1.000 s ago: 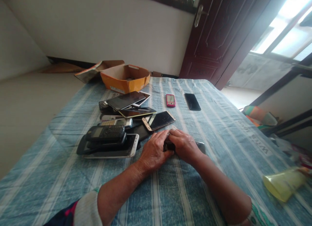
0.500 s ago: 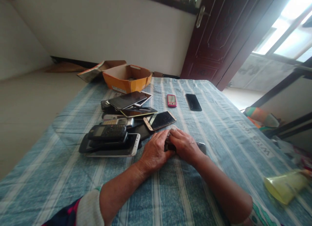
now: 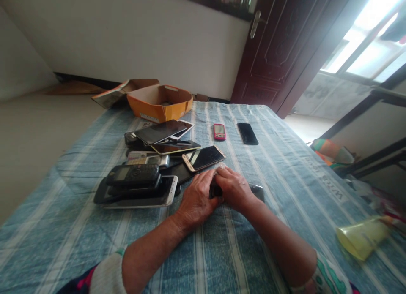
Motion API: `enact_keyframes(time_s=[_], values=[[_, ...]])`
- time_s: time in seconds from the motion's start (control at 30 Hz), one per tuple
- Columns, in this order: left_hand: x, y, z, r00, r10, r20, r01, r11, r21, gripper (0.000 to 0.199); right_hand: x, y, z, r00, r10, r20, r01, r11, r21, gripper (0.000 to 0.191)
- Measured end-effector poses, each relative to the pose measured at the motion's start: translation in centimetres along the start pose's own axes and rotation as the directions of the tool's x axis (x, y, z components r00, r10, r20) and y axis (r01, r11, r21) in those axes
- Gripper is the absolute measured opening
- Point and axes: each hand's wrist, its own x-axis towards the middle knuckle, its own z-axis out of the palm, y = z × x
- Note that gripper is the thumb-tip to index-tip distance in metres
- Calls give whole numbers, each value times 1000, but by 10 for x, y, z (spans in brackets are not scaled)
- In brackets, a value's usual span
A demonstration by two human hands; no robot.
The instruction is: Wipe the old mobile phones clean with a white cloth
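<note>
Phone (image 3: 258,193) | left hand (image 3: 197,199): fingers curled round it | right hand (image 3: 235,189): grip unclear | both unmoved

The surface (image 3: 292,175) carries a pile of phones (image 3: 161,132) left of centre, with a keypad phone (image 3: 133,174) stacked above a smartphone (image 3: 173,191) at its near end. Behind the pile stands an open cardboard box (image 3: 158,112). The left hand (image 3: 196,197) and right hand (image 3: 234,187) are right of that near end. Beyond them lies a small handset (image 3: 219,132), a black-screen phone (image 3: 248,134) to its right.
</note>
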Motion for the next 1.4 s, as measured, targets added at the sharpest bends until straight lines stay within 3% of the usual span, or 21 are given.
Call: enact_keyframes(time_s=[0.3, 0.53, 0.77, 0.97, 1.17, 1.3, 1.4], values=[[1, 2, -2, 999, -27, 27, 26, 999, 40, 69, -2, 2, -3, 998, 53, 23, -53, 998, -26, 19], [2, 3, -1, 1000, -16, 17, 14, 995, 98, 64, -44, 26, -17, 998, 61, -23, -63, 996, -71, 31], [3, 7, -6, 998, -39, 51, 33, 993, 113, 62, -79, 47, -30, 985, 168, -28, -169, 981, -93, 36], [4, 5, -6, 998, -24, 57, 17, 992, 122, 62, -59, 33, -25, 988, 154, -23, -155, 982, -109, 32], [6, 0, -6, 997, 5, 73, -14, 991, 134, 59, -22, 13, -18, 986, 138, 91, -129, 987, -94, 25], [5, -2, -5, 998, 12, 67, -21, 991, 133, 60, -29, 20, -25, 982, 133, 133, -124, 990, -75, 29], [5, 0, -5, 998, 21, 66, -30, 991, 134, 60, -46, 31, -36, 966, 197, 168, -183, 979, -95, 31]])
